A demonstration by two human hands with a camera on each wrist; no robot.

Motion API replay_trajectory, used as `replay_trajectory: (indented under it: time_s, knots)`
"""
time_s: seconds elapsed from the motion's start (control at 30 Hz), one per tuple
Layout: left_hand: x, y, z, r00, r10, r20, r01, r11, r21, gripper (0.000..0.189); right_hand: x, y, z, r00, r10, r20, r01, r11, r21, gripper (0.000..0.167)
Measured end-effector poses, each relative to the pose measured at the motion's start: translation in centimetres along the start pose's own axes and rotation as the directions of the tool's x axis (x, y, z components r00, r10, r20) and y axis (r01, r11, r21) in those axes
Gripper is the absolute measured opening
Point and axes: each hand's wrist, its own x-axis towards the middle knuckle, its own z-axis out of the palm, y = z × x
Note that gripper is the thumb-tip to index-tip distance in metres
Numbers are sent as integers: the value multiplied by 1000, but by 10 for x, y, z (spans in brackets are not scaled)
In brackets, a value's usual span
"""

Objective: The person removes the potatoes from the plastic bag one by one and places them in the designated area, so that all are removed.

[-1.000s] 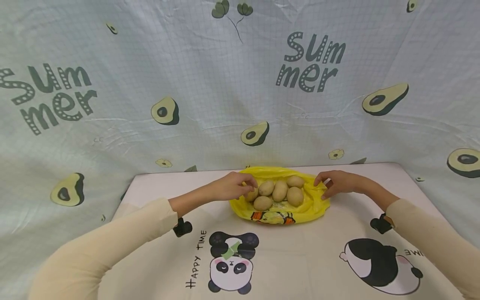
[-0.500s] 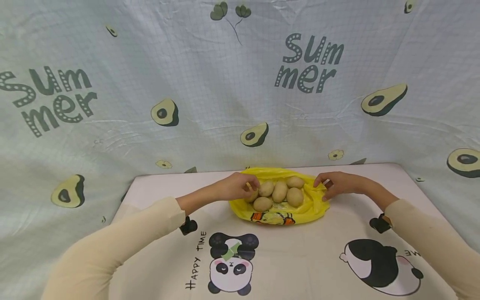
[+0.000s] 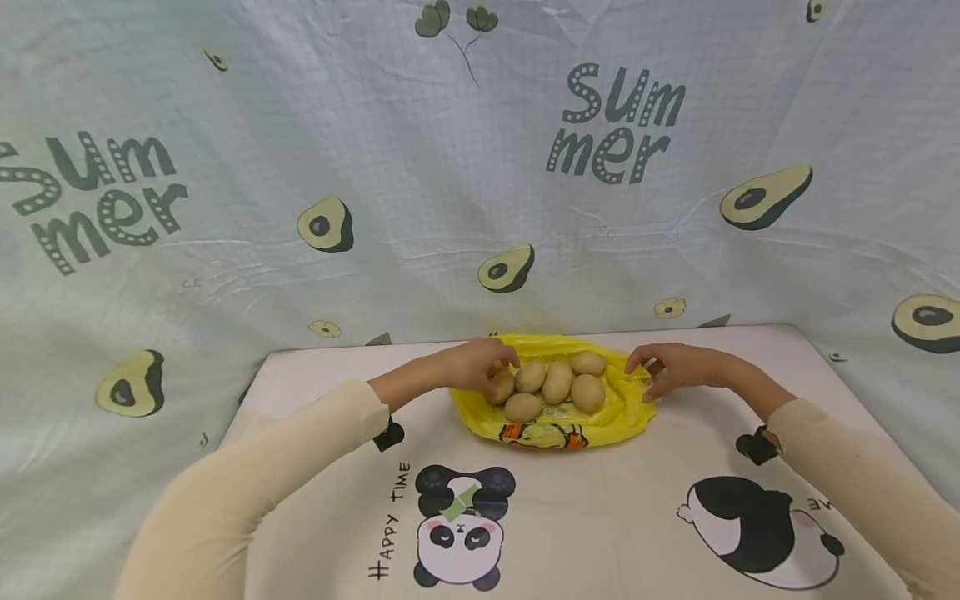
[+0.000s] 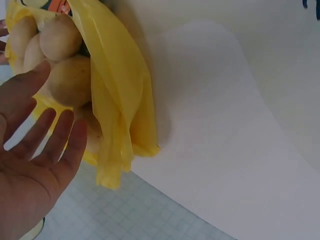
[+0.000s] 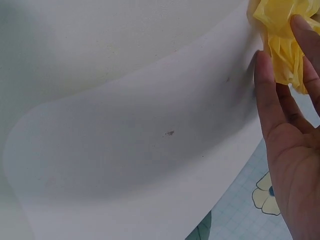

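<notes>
A yellow plastic bag (image 3: 618, 421) lies at the far side of the table with its mouth spread wide. Several potatoes (image 3: 557, 383) sit grouped inside it. My left hand (image 3: 472, 365) reaches over the bag's left side, thumb and fingers parted around the leftmost potato (image 3: 504, 385). In the left wrist view its fingers (image 4: 72, 147) are spread and loosely bent, close by the potatoes (image 4: 71, 82). At the bag's right end is my right hand (image 3: 681, 367), thumb and fingertips apart. The right wrist view shows its thumb (image 5: 301, 25) overlapping the crumpled yellow plastic (image 5: 282, 60), with the fingers beside and behind.
The pale table (image 3: 585, 517) bears a panda print on the near left (image 3: 461, 542) and a second panda (image 3: 750, 533) on the right. Behind its far edge hangs a light curtain (image 3: 420, 283) printed with avocados and lettering.
My left hand and forearm have moved slightly forward, lower over the leftmost potato. The bag's left side sits a little farther left. My right hand has stayed at the bag's right end.
</notes>
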Motion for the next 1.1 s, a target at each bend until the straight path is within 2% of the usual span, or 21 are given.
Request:
replay_trajectory:
  time_s: [0.1,0.2,0.4,0.77,0.93,1.1]
  knots:
    - [4,-4,-1,999,-3,40,2,1000,24,51,-1,0,0,1000,7,-4,-7,1000,1,52]
    - [6,-8,-2,998,17,68,-21,998,60,54,-1,-1,0,1000,11,-2,-11,1000,14,52]
    - [11,-10,0,995,33,97,-43,994,96,55,-1,-2,1,1000,28,7,-29,999,46,52]
    - [19,-15,9,997,31,67,-38,994,102,48,-4,-5,4,998,62,3,-62,995,75,56]
    - [18,-15,14,998,39,47,-42,996,82,48,-6,-6,5,999,41,-7,-40,996,82,55]
    - [13,-15,17,999,21,47,-23,999,40,49,-6,-10,5,999,35,-11,-34,997,72,57]
